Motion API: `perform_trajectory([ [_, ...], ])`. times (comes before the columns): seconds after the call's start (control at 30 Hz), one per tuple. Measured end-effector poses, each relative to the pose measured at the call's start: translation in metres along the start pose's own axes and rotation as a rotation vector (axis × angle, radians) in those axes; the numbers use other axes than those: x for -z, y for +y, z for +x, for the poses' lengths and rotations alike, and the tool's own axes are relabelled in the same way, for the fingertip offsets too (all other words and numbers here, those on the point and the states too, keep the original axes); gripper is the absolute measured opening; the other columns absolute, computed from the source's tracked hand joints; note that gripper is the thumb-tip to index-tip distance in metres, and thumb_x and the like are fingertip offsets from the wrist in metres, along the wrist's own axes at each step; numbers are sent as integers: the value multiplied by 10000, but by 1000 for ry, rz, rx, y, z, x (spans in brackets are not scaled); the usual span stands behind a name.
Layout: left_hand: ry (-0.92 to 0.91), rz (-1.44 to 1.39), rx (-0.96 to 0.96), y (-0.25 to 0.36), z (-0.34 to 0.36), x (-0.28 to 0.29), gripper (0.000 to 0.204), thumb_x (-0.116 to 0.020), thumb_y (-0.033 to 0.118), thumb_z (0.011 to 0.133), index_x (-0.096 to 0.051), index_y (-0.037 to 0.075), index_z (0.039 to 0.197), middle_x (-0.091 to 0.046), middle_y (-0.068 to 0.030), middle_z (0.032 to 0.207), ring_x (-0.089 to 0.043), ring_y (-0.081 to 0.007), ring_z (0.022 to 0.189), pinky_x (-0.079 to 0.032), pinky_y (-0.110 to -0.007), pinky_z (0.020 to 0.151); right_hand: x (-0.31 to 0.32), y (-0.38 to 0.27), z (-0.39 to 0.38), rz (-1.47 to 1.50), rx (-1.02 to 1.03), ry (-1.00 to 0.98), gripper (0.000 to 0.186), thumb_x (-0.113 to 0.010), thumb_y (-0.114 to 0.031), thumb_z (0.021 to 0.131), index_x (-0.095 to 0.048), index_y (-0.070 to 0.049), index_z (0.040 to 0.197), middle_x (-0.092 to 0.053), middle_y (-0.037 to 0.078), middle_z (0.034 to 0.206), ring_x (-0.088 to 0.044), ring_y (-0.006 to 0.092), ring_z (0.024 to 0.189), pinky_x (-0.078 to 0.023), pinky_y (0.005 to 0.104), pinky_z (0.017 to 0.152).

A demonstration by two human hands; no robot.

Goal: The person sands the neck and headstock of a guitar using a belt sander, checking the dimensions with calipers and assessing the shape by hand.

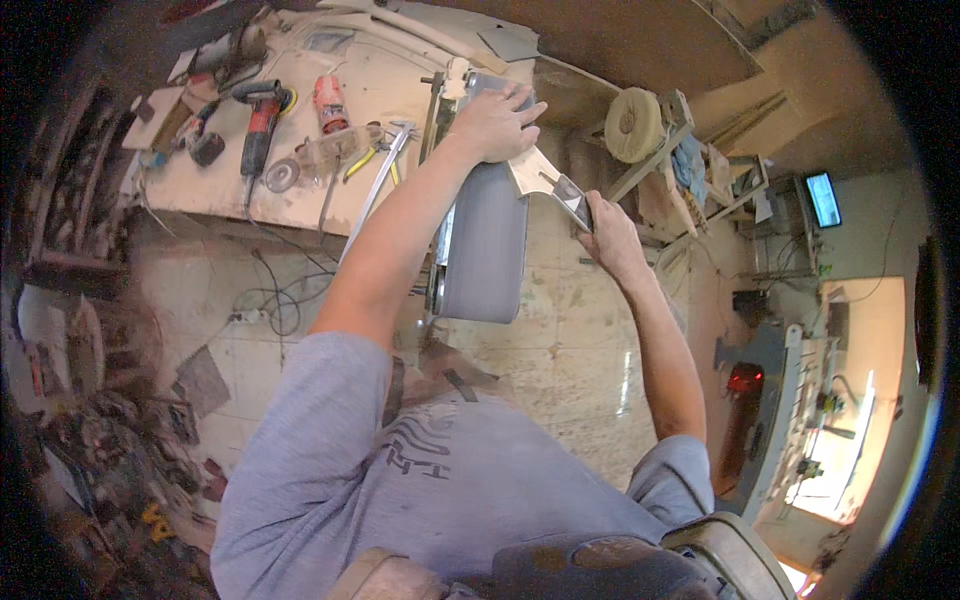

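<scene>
The belt sander (487, 235) is the landmark: its grey belt runs away from the person toward the workbench (215, 195). Across the belt's far half lies a flat, pale blade-shaped workpiece (537, 177), its long axis slanting off the belt's right edge. The left hand (495, 122) presses down on its far end, fingers curled over it. The right hand (607, 235), just right of the belt, grips the nearer end with closed fingers.

The left hand (497, 122) hides the pale workpiece's (535, 172) far end.
</scene>
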State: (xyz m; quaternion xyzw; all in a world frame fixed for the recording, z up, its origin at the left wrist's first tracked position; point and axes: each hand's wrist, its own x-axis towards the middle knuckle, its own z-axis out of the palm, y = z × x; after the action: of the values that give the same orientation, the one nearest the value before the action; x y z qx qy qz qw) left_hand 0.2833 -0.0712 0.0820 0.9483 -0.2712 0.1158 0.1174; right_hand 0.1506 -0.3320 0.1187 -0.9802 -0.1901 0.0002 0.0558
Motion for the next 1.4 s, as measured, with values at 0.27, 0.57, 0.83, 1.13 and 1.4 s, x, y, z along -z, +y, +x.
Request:
perform_trajectory([
  [0.27, -9, -91, 13, 7, -4, 2, 587, -324, 411, 1065, -431, 186, 1598, -334, -151, 1683, -316, -319, 1552, -269, -444, 1257, -8, 1, -3, -140, -43, -17, 498, -801, -84, 751, -503, -47, 1149, -681, 199, 1059, -642, 419, 1016, -522, 532, 849],
  [0.57, -31, -88, 89, 8, -5, 2, 586, -337, 484, 1080, -429, 232, 1600, -305, -107, 1701, -275, -283, 1569, -233, -439, 1274, -3, 0, 1, -235, -12, -11, 527, -834, -151, 769, -507, -72, 1175, -687, 163, 1054, -654, 380, 1032, -499, 516, 881],
  [0.83, 20, -72, 95, 3, -6, -3, 588, -339, 485, 1082, -443, 206, 1588, -329, -118, 1689, -319, -305, 1548, -272, -463, 1267, 4, -2, 7, -230, -16, -50, 577, -850, -128, 746, -504, -83, 1206, -691, 152, 1081, -648, 374, 1086, -467, 542, 910],
  [1.13, 35, 1, 114, -2, -7, -3, 596, -341, 512, 1072, -454, 230, 1585, -353, -120, 1678, -338, -302, 1538, -274, -447, 1259, 1, 0, 18, -238, 36, -1, 425, -751, -126, 830, -514, -62, 1177, -688, 154, 1065, -660, 366, 1056, -468, 529, 905],
  [1.4, 78, 10, 166, -9, -12, -2, 602, -359, 520, 1062, -465, 228, 1579, -368, -130, 1669, -361, -312, 1527, -280, -438, 1253, -22, 3, 29, -407, 51, 113, 193, -498, -101, 989, -540, -55, 1172, -669, 135, 1060, -657, 325, 1048, -516, 492, 870],
])
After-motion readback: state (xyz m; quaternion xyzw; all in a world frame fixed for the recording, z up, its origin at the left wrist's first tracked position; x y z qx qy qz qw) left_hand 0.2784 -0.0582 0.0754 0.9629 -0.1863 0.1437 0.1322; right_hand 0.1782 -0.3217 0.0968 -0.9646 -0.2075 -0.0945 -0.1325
